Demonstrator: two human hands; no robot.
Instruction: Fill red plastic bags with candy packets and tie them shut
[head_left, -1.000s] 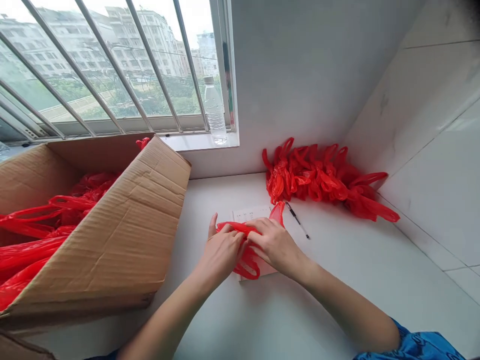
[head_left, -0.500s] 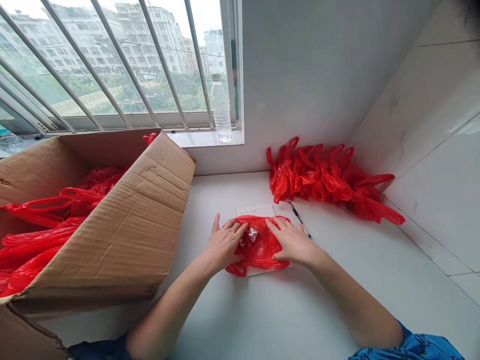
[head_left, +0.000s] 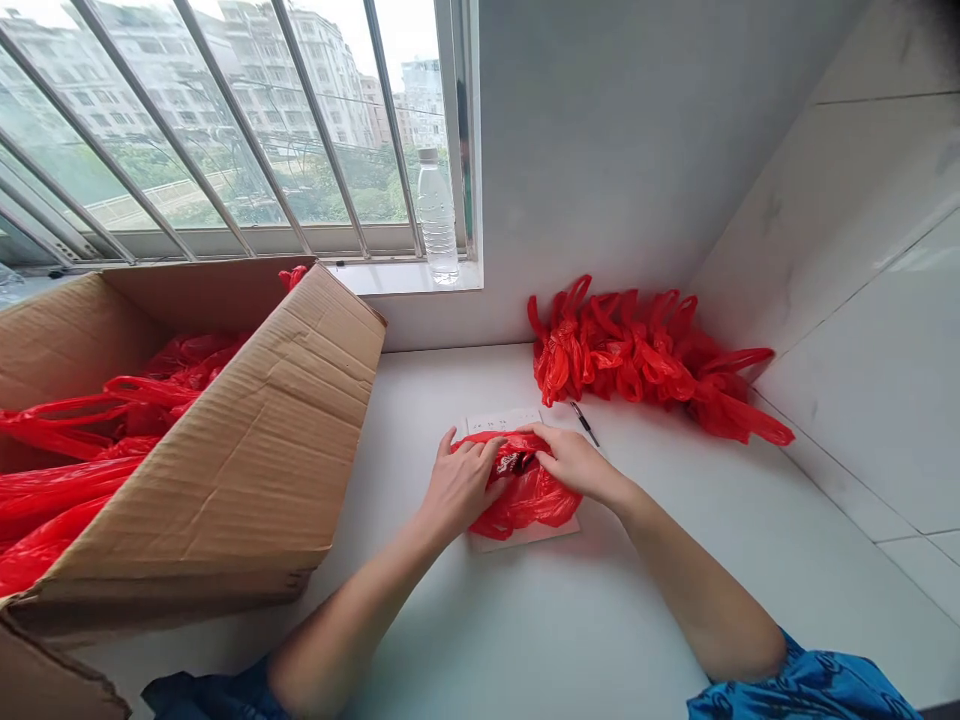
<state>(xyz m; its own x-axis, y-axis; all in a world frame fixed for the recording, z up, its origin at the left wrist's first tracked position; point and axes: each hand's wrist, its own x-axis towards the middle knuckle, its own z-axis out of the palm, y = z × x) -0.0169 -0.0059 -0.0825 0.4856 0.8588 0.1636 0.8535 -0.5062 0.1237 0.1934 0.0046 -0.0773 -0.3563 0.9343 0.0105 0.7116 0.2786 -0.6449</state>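
A red plastic bag [head_left: 536, 503] lies on a sheet of white paper [head_left: 499, 419] at the middle of the white table, its top gathered open. Dark, glossy packets with white marks [head_left: 511, 463] show through its mouth; what they are I cannot make out. My left hand [head_left: 466, 480] grips the bag's left side, fingers curled over the rim and thumb towards the near side. At the upper right rim, my right hand [head_left: 568, 460] pinches the plastic with its fingers bent inward. A black pen [head_left: 585, 424] lies just beyond my right hand.
On the left stands a large cardboard box [head_left: 247, 450] holding several red bags [head_left: 82, 490]. A row of tied red bags [head_left: 637, 350] lies against the back wall. One clear water bottle [head_left: 437, 220] stands on the sill by the barred window.
My hands have closed in on the bag from a flatter, spread pose. Its rim is drawn inward around the packets, and more of the paper shows at the near edge.
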